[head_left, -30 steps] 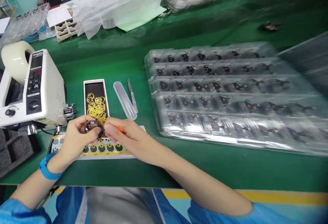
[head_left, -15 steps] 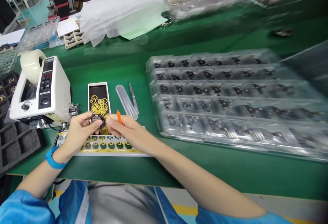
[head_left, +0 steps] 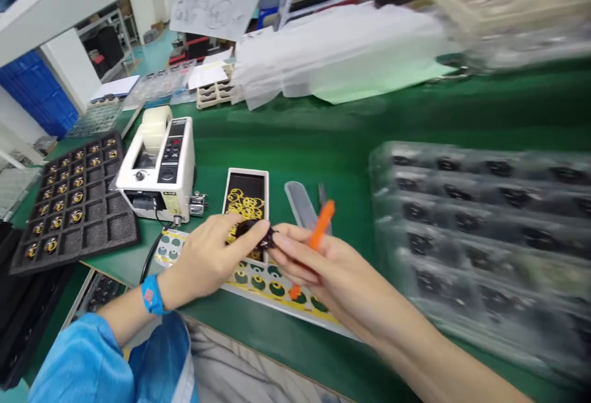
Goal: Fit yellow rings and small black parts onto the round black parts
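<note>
My left hand is closed, with thumb and fingers pinching a small dark round part. Fingertips of my right hand meet the right edge of that part. Tucked through the right hand is a slim orange stick, its top rising past the knuckles and its lower end showing below the fingers. Beneath the hands stands a white-rimmed box of yellow rings. A sheet of yellow-edged stickers lies in front of it, partly covered by my hands.
A white tape dispenser stands left of the box, and beyond it a black foam tray holds gold-ringed parts. A clear strip and tweezers lie right of the box. Farther right is a clear compartment tray with dark parts.
The view has swung left, so the bench things sit farther right and the foam tray shows more fully. Both hands still hold the round part; the orange stick shows more of its length.
</note>
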### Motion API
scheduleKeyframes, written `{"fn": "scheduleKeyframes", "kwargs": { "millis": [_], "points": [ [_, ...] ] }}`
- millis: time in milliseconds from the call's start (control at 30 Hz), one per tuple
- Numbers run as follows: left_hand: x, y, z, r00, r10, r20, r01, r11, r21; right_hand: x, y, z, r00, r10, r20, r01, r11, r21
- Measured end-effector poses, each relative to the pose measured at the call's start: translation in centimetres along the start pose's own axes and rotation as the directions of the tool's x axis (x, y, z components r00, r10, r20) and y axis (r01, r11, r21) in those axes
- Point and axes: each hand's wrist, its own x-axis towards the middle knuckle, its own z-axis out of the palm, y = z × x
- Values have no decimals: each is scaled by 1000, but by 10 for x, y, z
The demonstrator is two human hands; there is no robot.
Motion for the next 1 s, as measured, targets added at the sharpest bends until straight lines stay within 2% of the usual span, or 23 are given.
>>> {"fn": "scheduleKeyframes", "kwargs": {
  "millis": [33, 67, 100, 133, 167, 200, 267, 400, 600, 700, 767, 900, 933, 967, 1000],
  "points": [
    [-9, 2, -4, 986, -120, -112, 108, 988, -110, -2, 0, -4, 1000, -27, -11, 26, 997, -79],
    [-19, 1, -9, 932, -294, -214, 229, 931, -283, -4, 1, -8, 998, -51, -25, 47, 987, -156],
    [-27, -2, -15, 833, -487, -263, 321, 812, -487, -5, 3, -12, 997, -66, -37, 56, 974, -221],
    [-34, -8, -22, 717, -653, -244, 359, 646, -674, -5, 5, -16, 997, -69, -46, 54, 962, -269],
    [-39, -15, -30, 617, -763, -194, 349, 486, -801, -4, 7, -20, 997, -63, -50, 45, 954, -297],
    [-42, -22, -38, 563, -811, -158, 330, 396, -857, -3, 9, -22, 997, -54, -51, 36, 950, -310],
    [-41, -37, -53, 519, -844, -137, 302, 331, -894, 0, 13, -24, 998, -48, -39, 33, 946, -322],
    [-28, -48, -66, 500, -854, -147, 289, 324, -901, 2, 15, -23, 996, -87, 5, 84, 932, -352],
    [-26, -47, -63, 498, -854, -147, 345, 351, -870, -1, 14, -25, 995, -99, -13, 89, 934, -346],
    [-24, -52, -63, 501, -846, -184, 397, 414, -820, -2, 16, -26, 994, -105, -9, 95, 933, -346],
    [-21, -53, -63, 518, -813, -267, 395, 504, -768, -2, 17, -27, 994, -108, -3, 101, 932, -348],
    [-11, -41, -71, 582, -645, -495, 311, 739, -597, 0, 19, -28, 992, -128, 0, 121, 935, -333],
    [-7, -35, -75, 622, -589, -516, 300, 788, -538, 0, 18, -28, 990, -140, 5, 134, 935, -330],
    [-3, -29, -81, 687, -521, -506, 302, 839, -453, 0, 18, -27, 989, -150, 15, 146, 934, -325],
    [3, -24, -86, 769, -443, -461, 308, 889, -339, 1, 16, -27, 987, -157, 29, 158, 936, -316]
  ]
}}
